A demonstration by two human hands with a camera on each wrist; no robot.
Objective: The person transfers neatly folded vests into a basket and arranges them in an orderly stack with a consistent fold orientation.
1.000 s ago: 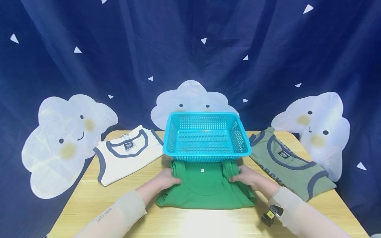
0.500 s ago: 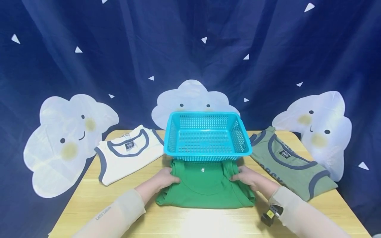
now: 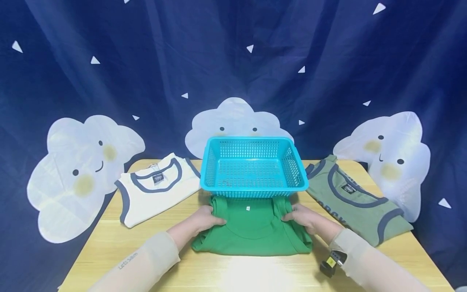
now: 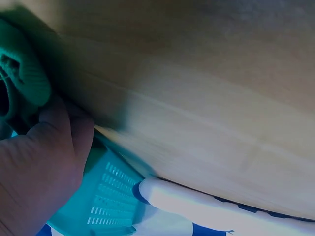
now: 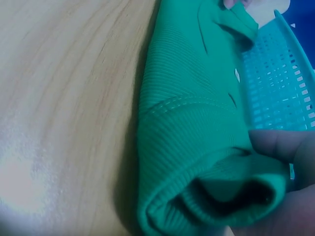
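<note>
A folded green garment [image 3: 251, 233] lies on the table just in front of the blue basket, its small white label near the top. My left hand [image 3: 204, 219] grips its left side, thumb on top and the other fingers hidden beneath. On the right side my right hand [image 3: 303, 217] holds the cloth the same way. The right wrist view shows the thumb on the rolled green edge [image 5: 197, 132]. In the left wrist view the left hand [image 4: 49, 152] is beside a green fold [image 4: 24, 73].
The perforated blue basket [image 3: 253, 188] stands behind the green garment and holds nothing. A folded white top [image 3: 157, 202] with dark trim lies to the left, an olive top [image 3: 365, 211] to the right. A dark blue curtain [image 3: 233, 52] with clouds hangs behind the wooden table [image 3: 120, 251].
The left thumb has shifted slightly to the right over the green cloth. The right hand, the basket and the other garments look unchanged.
</note>
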